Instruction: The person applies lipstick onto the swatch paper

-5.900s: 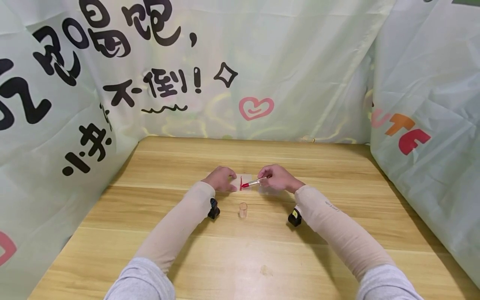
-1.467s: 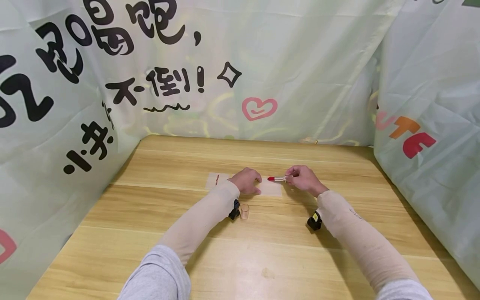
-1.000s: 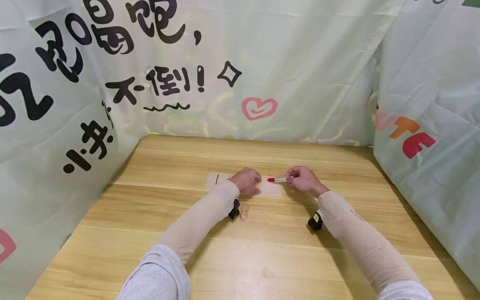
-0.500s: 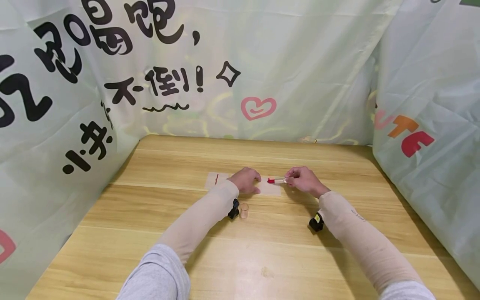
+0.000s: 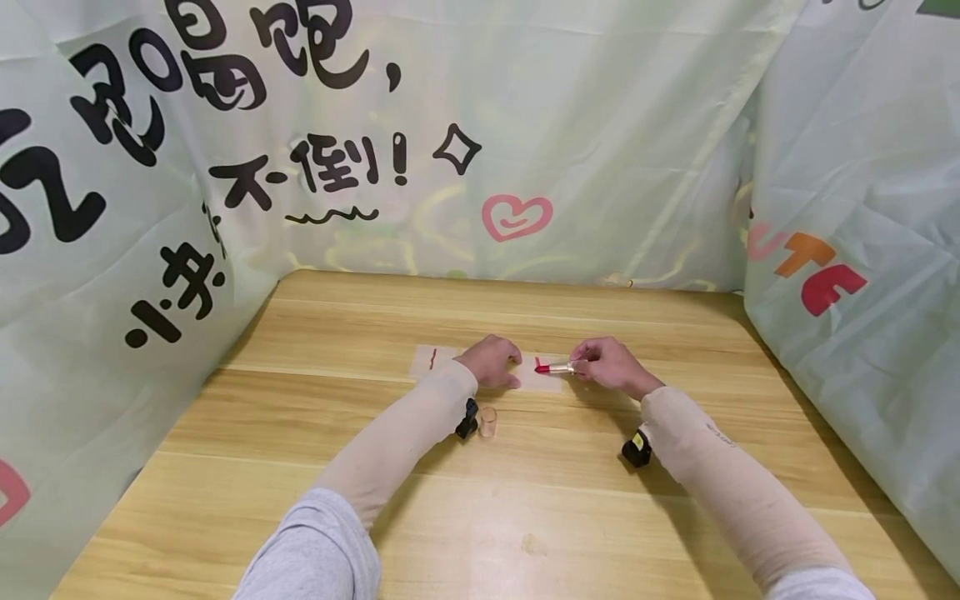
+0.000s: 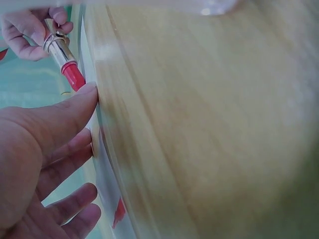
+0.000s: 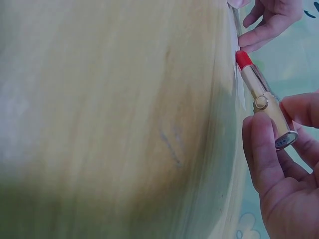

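My right hand point(image 5: 611, 365) pinches a lipstick point(image 5: 557, 367) by its base, its red tip pointing left. In the head view the tip meets pale, thin paper point(image 5: 551, 383), at the lower end of a short red stroke point(image 5: 537, 362). My left hand point(image 5: 491, 362) rests on the paper with thumb and fingers spread; the left wrist view shows its thumb point(image 6: 75, 112) pressing near the lipstick tip. More paper point(image 5: 422, 367) with a thin red line point(image 5: 432, 359) shows left of that hand. Whether it is one piece is hidden by the hand.
A small clear cap-like cylinder point(image 5: 488, 422) stands on the wooden table point(image 5: 450, 517), beside the black camera point(image 5: 467, 419) on my left wrist. Printed fabric point(image 5: 600, 150) hangs around the table's back and sides.
Both hands have moved right along the paper since the earliest frame. Over the last half second the lipstick tip has slid towards me, and a short red stroke shows behind it.
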{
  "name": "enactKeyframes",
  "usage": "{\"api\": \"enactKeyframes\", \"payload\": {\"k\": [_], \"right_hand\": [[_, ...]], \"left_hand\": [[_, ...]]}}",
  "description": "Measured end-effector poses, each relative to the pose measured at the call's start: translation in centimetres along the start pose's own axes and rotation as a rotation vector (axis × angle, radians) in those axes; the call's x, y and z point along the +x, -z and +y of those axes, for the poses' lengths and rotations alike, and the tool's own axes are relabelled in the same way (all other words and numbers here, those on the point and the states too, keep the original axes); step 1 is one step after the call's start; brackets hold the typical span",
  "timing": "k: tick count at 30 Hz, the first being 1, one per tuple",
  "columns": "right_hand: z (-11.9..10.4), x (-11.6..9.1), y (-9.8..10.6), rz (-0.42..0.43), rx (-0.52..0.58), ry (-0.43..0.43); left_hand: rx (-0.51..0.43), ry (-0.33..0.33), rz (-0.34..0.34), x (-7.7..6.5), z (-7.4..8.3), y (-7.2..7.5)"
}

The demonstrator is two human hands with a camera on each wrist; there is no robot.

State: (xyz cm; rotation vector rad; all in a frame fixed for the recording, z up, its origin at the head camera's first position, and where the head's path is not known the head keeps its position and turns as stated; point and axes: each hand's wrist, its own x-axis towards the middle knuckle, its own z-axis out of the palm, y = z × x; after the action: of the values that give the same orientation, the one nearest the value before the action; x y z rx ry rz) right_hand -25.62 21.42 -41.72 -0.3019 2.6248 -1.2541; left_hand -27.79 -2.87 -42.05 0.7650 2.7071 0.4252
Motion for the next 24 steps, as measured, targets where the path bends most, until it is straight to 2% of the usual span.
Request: {"api": "enactKeyframes", "payload": {"k": [8,24], "right_hand": [[0.17,-0.35,0.16,-0.029,0.026,0.017],[-0.03,-1.00,0.18,-0.051,0.018,0.038]], "left_hand": [[0.020,-0.018,0.003,0.08,-0.07,-0.07],[-0.005,0.000,0.009,-0.18,0.09,0.00]]}}
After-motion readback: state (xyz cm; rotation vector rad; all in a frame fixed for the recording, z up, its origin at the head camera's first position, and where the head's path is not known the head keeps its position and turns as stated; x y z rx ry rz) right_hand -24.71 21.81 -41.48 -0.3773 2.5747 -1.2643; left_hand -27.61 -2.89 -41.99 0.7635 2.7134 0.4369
